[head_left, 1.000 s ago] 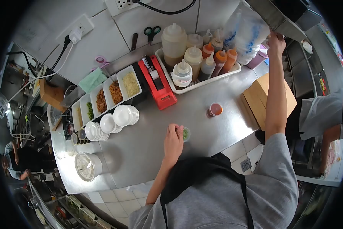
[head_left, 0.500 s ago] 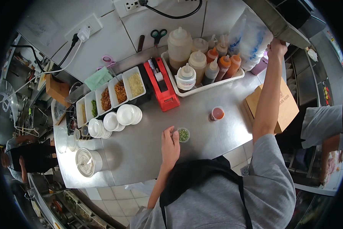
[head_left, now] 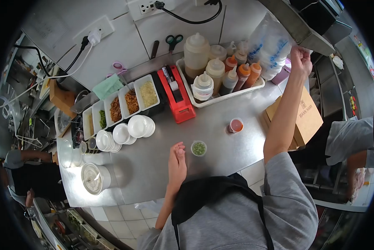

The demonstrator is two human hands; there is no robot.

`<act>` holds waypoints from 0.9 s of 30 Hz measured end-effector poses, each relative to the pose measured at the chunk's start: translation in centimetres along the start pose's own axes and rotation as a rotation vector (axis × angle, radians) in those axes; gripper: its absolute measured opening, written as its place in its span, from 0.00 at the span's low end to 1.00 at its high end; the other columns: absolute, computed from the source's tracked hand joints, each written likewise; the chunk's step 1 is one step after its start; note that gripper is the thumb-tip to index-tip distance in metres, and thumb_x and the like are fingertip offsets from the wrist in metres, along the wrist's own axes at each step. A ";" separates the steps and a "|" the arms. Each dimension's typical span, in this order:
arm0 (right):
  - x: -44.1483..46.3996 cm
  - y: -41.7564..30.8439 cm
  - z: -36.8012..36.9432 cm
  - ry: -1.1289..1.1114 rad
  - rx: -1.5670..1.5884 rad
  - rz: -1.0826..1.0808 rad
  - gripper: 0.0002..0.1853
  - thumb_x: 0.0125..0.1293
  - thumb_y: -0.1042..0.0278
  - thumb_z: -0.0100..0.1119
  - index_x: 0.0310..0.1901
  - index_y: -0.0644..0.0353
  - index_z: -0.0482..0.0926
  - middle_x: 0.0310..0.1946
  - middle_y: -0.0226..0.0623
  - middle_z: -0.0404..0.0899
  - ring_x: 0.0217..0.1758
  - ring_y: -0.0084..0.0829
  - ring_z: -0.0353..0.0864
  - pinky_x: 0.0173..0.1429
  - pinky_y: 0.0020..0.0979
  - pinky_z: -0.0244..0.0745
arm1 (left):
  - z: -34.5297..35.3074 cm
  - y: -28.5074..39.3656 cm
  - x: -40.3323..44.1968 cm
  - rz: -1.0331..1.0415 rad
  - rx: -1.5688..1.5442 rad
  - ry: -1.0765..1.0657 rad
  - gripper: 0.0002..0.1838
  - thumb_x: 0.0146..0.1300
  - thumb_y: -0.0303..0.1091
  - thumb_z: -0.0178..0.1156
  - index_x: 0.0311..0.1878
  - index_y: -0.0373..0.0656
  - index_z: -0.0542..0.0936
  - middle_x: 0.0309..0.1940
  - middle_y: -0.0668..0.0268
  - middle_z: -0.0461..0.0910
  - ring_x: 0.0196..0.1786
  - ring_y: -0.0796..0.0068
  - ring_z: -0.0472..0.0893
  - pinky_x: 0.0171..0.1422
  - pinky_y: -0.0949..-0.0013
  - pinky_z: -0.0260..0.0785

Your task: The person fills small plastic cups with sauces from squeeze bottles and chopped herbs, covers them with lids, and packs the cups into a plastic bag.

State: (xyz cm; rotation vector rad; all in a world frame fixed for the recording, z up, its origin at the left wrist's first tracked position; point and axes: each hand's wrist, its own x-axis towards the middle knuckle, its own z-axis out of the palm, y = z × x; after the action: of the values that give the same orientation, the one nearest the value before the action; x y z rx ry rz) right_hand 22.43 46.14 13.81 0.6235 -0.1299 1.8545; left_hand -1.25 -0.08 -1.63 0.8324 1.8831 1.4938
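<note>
My left hand (head_left: 177,164) hovers over the steel table, its fingers loosely stretched and holding nothing. Just right of it, apart from the fingertips, stands a small clear cup of chopped green onion (head_left: 198,148). My right hand (head_left: 301,62) is raised at the back right, by the lower edge of a metal shelf (head_left: 316,43) and beside a clear plastic bag with blue print (head_left: 272,48). Its fingers are curled, and whatever may be in them cannot be made out. A small cup of red sauce (head_left: 236,125) sits farther right on the table.
A white tray (head_left: 228,96) of squeeze bottles stands at the back beside a red tape dispenser (head_left: 182,100). To the left are food containers (head_left: 148,92), stacked white lids (head_left: 139,126) and a round tub (head_left: 94,178). A cardboard box (head_left: 305,116) lies under my right arm. Other people stand at both sides.
My left hand has drawn back to the left, away from the green onion cup. My right hand has turned and come slightly down from the shelf edge.
</note>
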 end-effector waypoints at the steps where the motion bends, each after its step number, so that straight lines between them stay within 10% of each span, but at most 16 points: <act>1: 0.2 0.3 0.0 -0.035 0.063 0.020 0.15 0.70 0.63 0.37 0.47 0.58 0.74 0.49 0.42 0.77 0.56 0.37 0.73 0.48 0.40 0.78 | -0.2 0.2 0.0 0.001 -0.025 0.002 0.21 0.73 0.43 0.40 0.55 0.35 0.69 0.44 0.55 0.76 0.44 0.68 0.76 0.53 0.67 0.67; 8: -13.5 11.6 2.0 0.444 -0.686 0.282 0.13 0.65 0.64 0.42 0.45 0.58 0.74 0.40 0.38 0.77 0.43 0.34 0.77 0.44 0.36 0.78 | -2.0 -0.5 0.2 -0.020 -0.158 -0.137 0.23 0.74 0.47 0.36 0.52 0.37 0.71 0.32 0.62 0.79 0.32 0.73 0.77 0.42 0.70 0.69; 15: -28.5 21.9 -1.9 0.787 -0.312 1.055 0.11 0.61 0.64 0.46 0.41 0.58 0.75 0.34 0.34 0.78 0.35 0.30 0.79 0.42 0.33 0.77 | -5.9 0.5 0.0 -0.294 -0.827 -0.340 0.30 0.71 0.56 0.36 0.57 0.37 0.69 0.37 0.60 0.80 0.34 0.70 0.81 0.40 0.70 0.73; 18: -31.1 23.1 -5.4 0.583 -0.294 1.124 0.14 0.60 0.64 0.47 0.45 0.56 0.75 0.36 0.34 0.77 0.34 0.29 0.77 0.42 0.33 0.75 | -6.5 -1.3 -0.7 -0.453 -0.697 -0.262 0.25 0.71 0.50 0.42 0.57 0.38 0.71 0.38 0.64 0.81 0.36 0.72 0.80 0.41 0.71 0.72; 21: -29.7 23.8 -3.8 0.351 -1.011 1.133 0.13 0.63 0.63 0.47 0.45 0.59 0.75 0.37 0.37 0.77 0.38 0.33 0.76 0.47 0.33 0.72 | -7.9 -3.2 -1.9 -0.404 -0.568 -0.199 0.17 0.69 0.40 0.48 0.53 0.39 0.75 0.38 0.68 0.80 0.39 0.77 0.79 0.43 0.73 0.70; 24: -29.6 24.0 -3.7 -0.284 -2.209 0.543 0.15 0.67 0.59 0.46 0.46 0.60 0.75 0.39 0.41 0.75 0.42 0.40 0.75 0.48 0.37 0.71 | -10.7 -1.4 -2.2 -0.205 -0.210 -0.086 0.12 0.66 0.31 0.50 0.49 0.38 0.78 0.38 0.69 0.81 0.40 0.80 0.77 0.43 0.74 0.69; 27: -33.9 23.3 -6.0 -0.483 -2.623 0.475 0.18 0.67 0.52 0.49 0.46 0.58 0.76 0.43 0.42 0.73 0.44 0.44 0.72 0.45 0.40 0.72 | -12.7 2.4 -2.6 -0.007 0.011 0.071 0.14 0.61 0.23 0.52 0.49 0.38 0.78 0.39 0.67 0.80 0.40 0.80 0.77 0.44 0.75 0.68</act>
State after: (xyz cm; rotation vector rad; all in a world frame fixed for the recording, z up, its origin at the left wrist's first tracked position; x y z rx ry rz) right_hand 7.42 11.03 -2.68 -0.9446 -2.4736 0.4578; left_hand -9.11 -9.43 3.35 0.7864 1.9448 1.5283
